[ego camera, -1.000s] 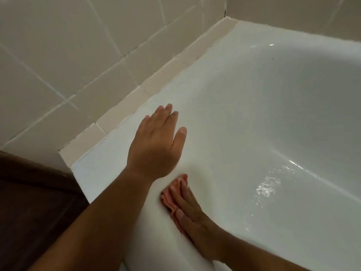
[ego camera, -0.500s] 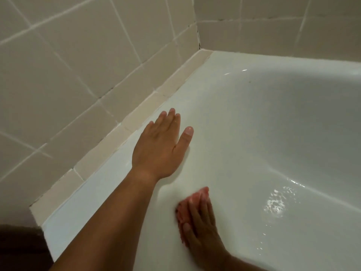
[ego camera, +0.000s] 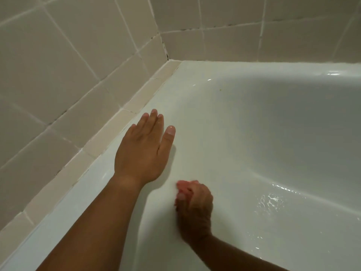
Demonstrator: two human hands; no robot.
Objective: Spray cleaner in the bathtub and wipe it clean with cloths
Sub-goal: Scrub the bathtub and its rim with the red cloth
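Curled now where they lay flat half a second ago, the fingers of the right hand [ego camera: 195, 208] grip a bunched pink cloth [ego camera: 184, 185] against the glossy white bathtub [ego camera: 224, 118], on its sloping inner wall. The cloth is wadded, so its long axis cannot be told. Beyond, the left hand [ego camera: 142, 153] rests flat on the rim [ego camera: 64, 208], fingers straight, beside beige wall tiles [ego camera: 68, 65].

The small pink cloth [ego camera: 184, 186] is mostly hidden under the blurred right hand [ego camera: 195, 208]. The glossy white bathtub [ego camera: 273, 133] runs off the right and bottom edges; a tiny speck [ego camera: 220, 90] on its wall is unidentifiable.
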